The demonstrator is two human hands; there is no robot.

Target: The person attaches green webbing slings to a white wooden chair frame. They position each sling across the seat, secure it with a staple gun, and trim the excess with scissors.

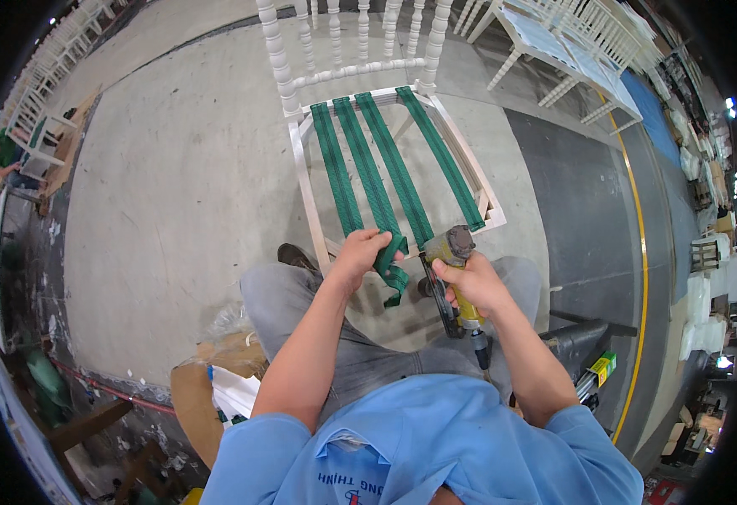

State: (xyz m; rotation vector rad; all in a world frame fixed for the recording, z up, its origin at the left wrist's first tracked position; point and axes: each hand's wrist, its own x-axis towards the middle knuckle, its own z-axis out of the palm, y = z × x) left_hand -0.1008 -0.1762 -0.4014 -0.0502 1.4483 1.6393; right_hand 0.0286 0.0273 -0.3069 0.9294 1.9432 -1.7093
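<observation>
In front of me stands a white wooden chair frame (305, 181) with a turned-spindle back. Several green webbing straps (393, 172) run from its back rail toward the front rail, with a wider gap before the rightmost one. My left hand (358, 259) is closed on the loose end of one green webbing strap (392, 263), whose tail hangs below the front rail. My right hand (481, 288) grips a yellow air staple gun (468, 313) with a hose at its base. The gun's head is beside the front rail; whether it touches is hidden.
A cardboard box (191, 396) with white material is by my left leg. Rows of white chairs (545, 46) stand at the far right and far left. A person (15, 160) sits at the left edge. A yellow floor line (644, 278) runs along the right.
</observation>
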